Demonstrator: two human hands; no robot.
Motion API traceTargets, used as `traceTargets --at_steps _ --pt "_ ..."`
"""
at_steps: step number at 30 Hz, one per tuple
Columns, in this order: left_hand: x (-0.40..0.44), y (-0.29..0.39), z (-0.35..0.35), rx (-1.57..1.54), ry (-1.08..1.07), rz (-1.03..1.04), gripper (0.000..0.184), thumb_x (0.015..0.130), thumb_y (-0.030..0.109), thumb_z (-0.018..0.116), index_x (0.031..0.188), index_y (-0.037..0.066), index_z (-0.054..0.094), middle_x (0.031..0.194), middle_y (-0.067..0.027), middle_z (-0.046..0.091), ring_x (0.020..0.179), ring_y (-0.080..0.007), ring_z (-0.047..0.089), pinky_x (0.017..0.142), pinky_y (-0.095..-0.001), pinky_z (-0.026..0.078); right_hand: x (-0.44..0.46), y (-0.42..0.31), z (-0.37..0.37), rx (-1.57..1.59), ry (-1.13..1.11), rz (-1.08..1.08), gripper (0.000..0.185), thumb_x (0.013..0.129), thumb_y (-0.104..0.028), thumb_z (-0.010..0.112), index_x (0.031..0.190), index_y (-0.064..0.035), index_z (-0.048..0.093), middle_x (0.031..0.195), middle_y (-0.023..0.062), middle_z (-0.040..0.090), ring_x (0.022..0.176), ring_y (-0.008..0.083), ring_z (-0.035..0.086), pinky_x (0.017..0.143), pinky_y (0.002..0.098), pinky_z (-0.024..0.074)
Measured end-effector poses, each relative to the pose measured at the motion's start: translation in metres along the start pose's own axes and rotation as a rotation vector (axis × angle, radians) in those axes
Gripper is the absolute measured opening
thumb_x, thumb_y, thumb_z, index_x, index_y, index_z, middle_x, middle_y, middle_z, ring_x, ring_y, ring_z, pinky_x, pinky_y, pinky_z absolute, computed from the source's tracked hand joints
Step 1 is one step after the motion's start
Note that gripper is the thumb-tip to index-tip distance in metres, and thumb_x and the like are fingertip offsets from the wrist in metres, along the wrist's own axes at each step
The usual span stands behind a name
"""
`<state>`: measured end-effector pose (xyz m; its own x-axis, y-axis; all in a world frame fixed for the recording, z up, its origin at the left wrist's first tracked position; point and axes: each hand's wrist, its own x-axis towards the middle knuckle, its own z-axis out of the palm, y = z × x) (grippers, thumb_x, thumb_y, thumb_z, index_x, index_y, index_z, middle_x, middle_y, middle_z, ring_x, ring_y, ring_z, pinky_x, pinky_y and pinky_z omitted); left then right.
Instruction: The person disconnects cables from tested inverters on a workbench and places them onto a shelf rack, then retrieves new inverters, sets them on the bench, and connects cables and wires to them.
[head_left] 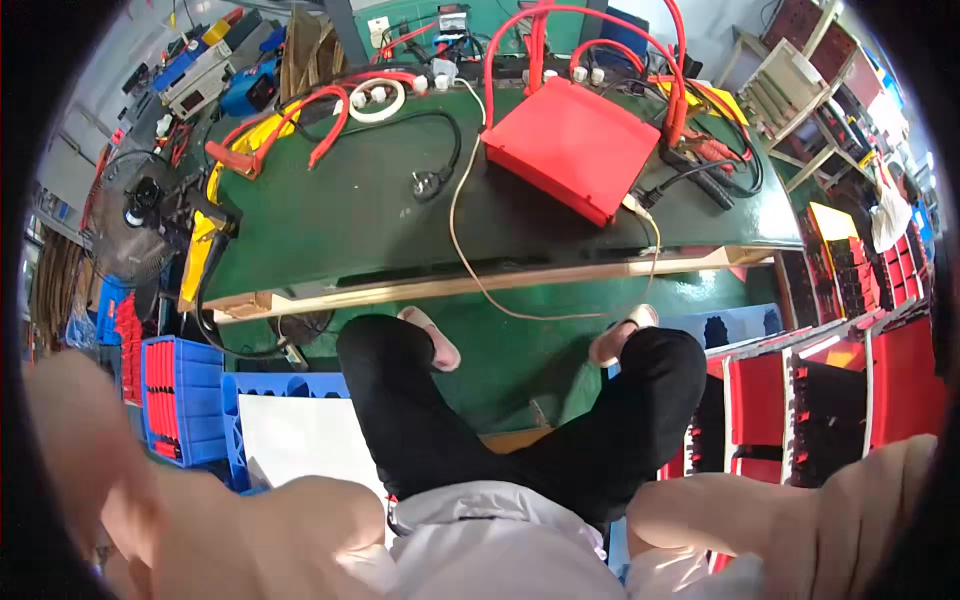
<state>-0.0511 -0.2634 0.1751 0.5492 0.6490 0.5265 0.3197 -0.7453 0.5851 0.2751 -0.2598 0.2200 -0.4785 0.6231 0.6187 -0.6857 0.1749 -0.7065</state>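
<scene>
My left hand [215, 515] is raised very close to the camera at the lower left, large and blurred. One of its fingers points upward; the other fingertips run out of the view. Opposite it, at the lower right, my right hand [800, 510] is just as close, with bent fingers lying side by side and their tips cut off by the edge. Nothing shows in either hand. On the green workbench [350, 215] beyond my knees sits a red metal box [575, 145], with red cables [537, 55] behind it and a pale thin cable [460, 240] looping off the front edge.
A black plug [427, 183] and a red clamp [235, 158] lie on the bench. A fan [135, 215] stands left. Blue crates [205, 400] with red parts and a white board [305, 440] are low left. Racks of red panels [755, 400] stand right.
</scene>
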Motion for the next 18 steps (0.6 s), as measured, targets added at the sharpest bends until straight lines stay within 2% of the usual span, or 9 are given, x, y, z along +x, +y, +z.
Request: traceTargets --at_steps 9,12,15,16,18 --pt "0.011 0.006 -0.013 -0.007 0.095 0.062 0.078 0.043 0.041 0.085 0.102 0.009 0.045 0.097 -0.0052 0.04 0.093 -0.0207 0.039 0.09 -0.0277 0.034 0.026 -0.008 0.007 0.051 -0.031 0.114 0.035 0.093 -0.005 0.047 0.057 -0.0054 0.048 0.054 0.0225 0.06 0.033 0.0249 0.046 0.032 0.0371 0.038" --pt "0.008 0.018 -0.043 0.115 0.315 0.002 0.079 0.042 0.041 0.085 0.102 0.009 0.045 0.097 -0.0051 0.039 0.093 -0.0206 0.039 0.09 -0.0274 0.034 0.033 -0.014 0.012 0.006 -0.034 0.133 0.037 0.093 -0.005 0.046 0.056 -0.0057 0.048 0.054 0.0232 0.06 0.033 0.0252 0.046 0.031 0.0373 0.0382" --pt "0.003 0.023 -0.072 0.351 0.509 -0.236 0.08 0.041 0.041 0.085 0.102 0.009 0.045 0.097 -0.0049 0.039 0.092 -0.0205 0.039 0.09 -0.0271 0.034 0.038 -0.019 0.019 -0.076 -0.063 0.113 0.039 0.093 -0.005 0.046 0.055 -0.0054 0.048 0.054 0.0239 0.061 0.033 0.0252 0.047 0.032 0.0373 0.0385" --pt "0.002 0.012 -0.068 0.33 0.614 -0.161 0.088 0.031 0.04 0.087 0.102 0.01 0.044 0.096 -0.0029 0.037 0.091 -0.0198 0.038 0.09 -0.0266 0.034 0.039 -0.02 0.02 -0.089 -0.069 0.104 0.039 0.094 -0.005 0.046 0.054 -0.0053 0.048 0.054 0.024 0.061 0.034 0.0251 0.047 0.032 0.0372 0.0385" --pt "0.0 0.014 -0.066 0.323 0.746 -0.117 0.093 0.025 0.035 0.091 0.102 0.011 0.045 0.096 -0.0004 0.036 0.092 -0.0194 0.038 0.091 -0.0264 0.033 0.032 -0.026 0.024 -0.097 -0.065 0.077 0.04 0.094 -0.005 0.045 0.055 -0.005 0.048 0.055 0.0243 0.061 0.034 0.0249 0.047 0.032 0.0369 0.0388"
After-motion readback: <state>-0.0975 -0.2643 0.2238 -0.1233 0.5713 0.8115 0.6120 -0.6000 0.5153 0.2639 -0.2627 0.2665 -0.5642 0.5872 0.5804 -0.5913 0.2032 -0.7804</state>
